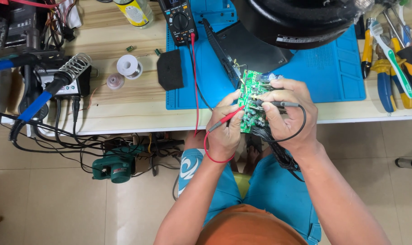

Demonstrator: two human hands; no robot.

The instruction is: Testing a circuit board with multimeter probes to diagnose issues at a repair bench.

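The left hand [224,129] is closed around the red probe [225,119], which lies slanted across its fingers, and the thumb side of this hand also presses against the left edge of the green circuit board [250,97]. The right hand [290,113] is curled around the right side of the same board and pinches the black probe [278,104] between thumb and fingers; the probe points to the left, onto the board surface. So the board stands nearly upright between both hands, just over the front edge of the bench [124,104], above the person's knees. A bundle of black wires [278,152] hangs down from the board under the right hand. A red lead [195,86] goes from the left hand up to the black multimeter [179,20], which lies well beyond the left hand on the blue mat [333,68]. Its dial is visible, but the screen is too small to read.

Beyond the hands a black plastic housing [247,47] rests on the mat, and past it there is a big black round body [296,20] with a white label strip on its rim. To the left of the left hand lies a black square sponge [169,69], then a white spool of solder [129,66]. Far beyond the left hand stands a yellow bottle [134,11] with a label; the print I cannot make out. Far to the right of the right hand lie pliers with yellow and blue handles [387,77]. Under the bench, left of the left hand, a green blower [117,168] sits on the floor
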